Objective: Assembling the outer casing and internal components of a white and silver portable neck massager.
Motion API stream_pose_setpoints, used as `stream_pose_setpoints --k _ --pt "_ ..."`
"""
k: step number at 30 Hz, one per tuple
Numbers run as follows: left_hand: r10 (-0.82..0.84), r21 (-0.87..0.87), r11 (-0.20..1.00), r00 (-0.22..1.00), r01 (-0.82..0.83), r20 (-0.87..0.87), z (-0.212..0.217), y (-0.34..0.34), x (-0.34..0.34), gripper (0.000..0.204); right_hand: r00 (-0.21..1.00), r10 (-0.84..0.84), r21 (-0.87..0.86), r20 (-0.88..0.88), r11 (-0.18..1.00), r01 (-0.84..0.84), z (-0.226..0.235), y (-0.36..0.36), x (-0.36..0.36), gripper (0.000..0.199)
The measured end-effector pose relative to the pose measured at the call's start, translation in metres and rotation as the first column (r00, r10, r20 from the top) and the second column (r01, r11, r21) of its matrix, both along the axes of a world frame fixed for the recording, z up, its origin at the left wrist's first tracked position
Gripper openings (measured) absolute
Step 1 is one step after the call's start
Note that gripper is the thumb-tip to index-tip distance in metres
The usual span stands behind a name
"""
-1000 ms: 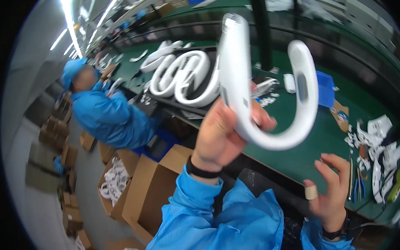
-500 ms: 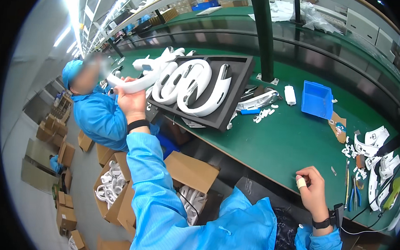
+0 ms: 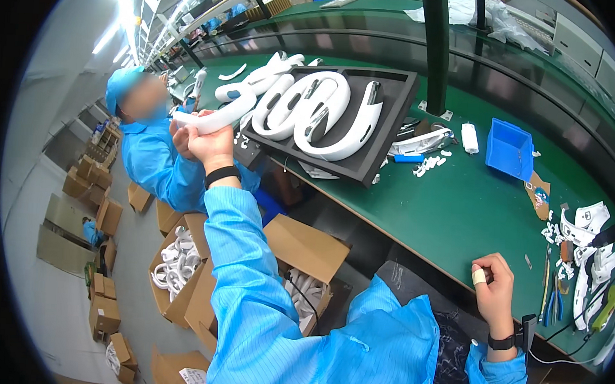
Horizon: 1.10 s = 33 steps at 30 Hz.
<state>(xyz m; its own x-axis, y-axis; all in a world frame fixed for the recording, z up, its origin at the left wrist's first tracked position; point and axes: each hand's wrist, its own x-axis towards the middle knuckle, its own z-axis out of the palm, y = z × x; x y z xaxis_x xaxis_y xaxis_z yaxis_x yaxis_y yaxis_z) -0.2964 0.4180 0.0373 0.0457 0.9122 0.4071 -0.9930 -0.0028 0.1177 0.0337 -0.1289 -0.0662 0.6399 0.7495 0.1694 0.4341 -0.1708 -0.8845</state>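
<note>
A long green workbench (image 3: 460, 200) runs from the lower right up toward the far left, in a hall lit by ceiling strips. Its near edge cuts diagonally across the view. Below that edge stand open cardboard boxes (image 3: 297, 250) holding white curved parts, and more boxes line the grey floor on the left.

On the bench lies a black tray (image 3: 388, 113) filled with white curved plastic pieces, its near corner just over the bench edge. Right of it a dark upright post (image 3: 436, 53) rises from the bench, with a blue bin (image 3: 510, 148) beyond it. A bare stretch of green lies between the tray and the right-hand clutter of white parts and hand tools (image 3: 583, 248).

The left hand (image 3: 209, 142) is stretched far out to the left, past the end of the tray and over the gap beside the bench. Its fingers are wrapped around a white curved band (image 3: 217, 116). The band's long axis lies nearly level, tilting slightly up to the right. One end points left toward a person in a blue smock and cap (image 3: 156, 156), the other toward the tray. That person's hand is close to the band's left end; whether it touches the band I cannot tell.

The right hand (image 3: 494, 289) rests at the near bench edge, loosely curled with a taped finger, holding nothing visible.
</note>
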Motion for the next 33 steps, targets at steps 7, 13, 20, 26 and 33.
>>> stream_pose_setpoints --k 7,13,20,26,33 --pt "0.252 -0.116 0.940 0.880 -0.322 -0.402 0.020 0.011 -0.008 0.037 0.998 -0.009 0.048 0.058 0.999 0.006 -0.003 0.000 -0.003 0.002" --pt "0.210 -0.100 0.936 0.762 -0.338 -0.612 -0.032 -0.048 -0.027 0.031 0.996 0.004 0.000 0.090 1.000 -0.004 -0.008 0.001 -0.002 0.001" --pt "-0.004 0.054 0.952 -0.187 -0.303 -0.982 -0.287 -0.197 -0.090 0.048 0.997 0.029 -0.025 -0.071 0.999 -0.031 -0.010 0.007 0.010 0.003" --pt "-0.613 -0.571 0.783 -0.467 -0.247 -0.638 -0.369 -0.367 -0.091 0.086 0.980 0.198 0.010 -0.025 0.980 -0.198 0.005 0.058 -0.007 0.007" --pt "-0.482 -0.487 0.869 -0.380 -0.090 -0.790 -0.398 -0.358 -0.109 0.073 0.911 0.401 -0.084 0.097 0.915 -0.394 0.002 0.122 -0.052 0.008"
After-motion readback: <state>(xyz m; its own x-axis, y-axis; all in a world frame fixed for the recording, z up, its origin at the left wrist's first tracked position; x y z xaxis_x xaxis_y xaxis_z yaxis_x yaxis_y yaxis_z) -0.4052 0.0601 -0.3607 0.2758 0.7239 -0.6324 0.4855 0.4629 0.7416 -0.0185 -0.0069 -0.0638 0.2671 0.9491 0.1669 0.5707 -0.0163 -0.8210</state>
